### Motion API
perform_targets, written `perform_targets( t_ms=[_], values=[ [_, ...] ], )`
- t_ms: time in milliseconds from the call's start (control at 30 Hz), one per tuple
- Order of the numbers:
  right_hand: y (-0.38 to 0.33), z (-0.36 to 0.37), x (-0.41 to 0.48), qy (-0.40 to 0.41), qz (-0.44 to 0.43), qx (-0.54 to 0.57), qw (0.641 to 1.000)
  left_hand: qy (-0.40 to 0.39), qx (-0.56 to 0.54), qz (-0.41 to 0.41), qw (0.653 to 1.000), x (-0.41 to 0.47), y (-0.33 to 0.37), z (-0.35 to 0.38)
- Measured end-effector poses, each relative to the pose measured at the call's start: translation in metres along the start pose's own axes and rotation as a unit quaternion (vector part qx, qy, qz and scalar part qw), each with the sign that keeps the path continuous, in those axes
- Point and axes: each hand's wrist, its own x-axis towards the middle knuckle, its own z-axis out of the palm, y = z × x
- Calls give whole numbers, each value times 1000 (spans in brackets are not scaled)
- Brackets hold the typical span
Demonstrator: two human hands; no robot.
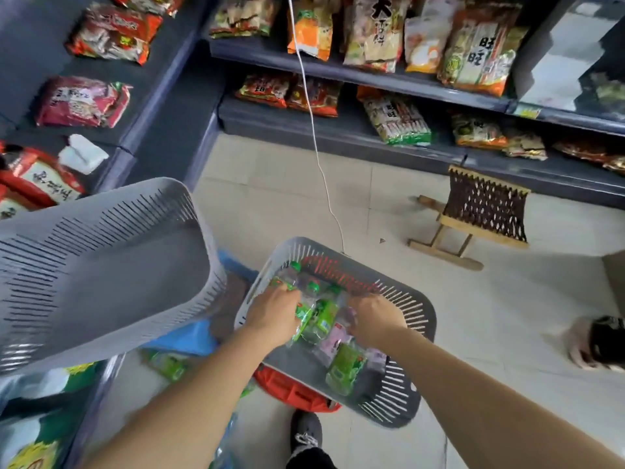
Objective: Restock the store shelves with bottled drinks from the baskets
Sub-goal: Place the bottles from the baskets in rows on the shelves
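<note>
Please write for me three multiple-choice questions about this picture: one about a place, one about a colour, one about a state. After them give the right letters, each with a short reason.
1. Where do the bottled drinks lie?
A) on a shelf
B) in the grey basket that the left hand and the right hand reach into
C) on the floor

2. What colour are the bottle caps that show?
A) red
B) white
C) green

3. In what state is the second grey basket, at the left?
A) empty
B) full of bottles
C) closed by a lid

Answers: 1 B, the bottles lie between its slotted walls. 2 C, every cap in view is green. 3 A, its bare bottom shows.
</note>
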Motion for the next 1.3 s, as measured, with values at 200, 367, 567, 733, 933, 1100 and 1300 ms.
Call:
perform_targets(
  t_ms=[200,367,567,733,933,1100,1300],
  values=[
    [20,38,54,-53,13,25,998,-32,36,2,999,49,4,40],
    [28,68,97,-63,39,76,994,-8,122,18,992,81,5,71],
    [25,94,143,-75,107,187,974,4,172,1,985,106,6,96],
    [21,135,198,-99,151,254,950,16,181,-10,983,116,6,109],
    [10,118,180,-62,263,345,899,2,48,6,999,97,1,110],
    [-1,92,154,-32,202,371,906,-17,-132,-26,991,72,-14,86],
    [-23,53,104,2,101,403,910,6,-231,-51,972,23,-25,27]
  ],
)
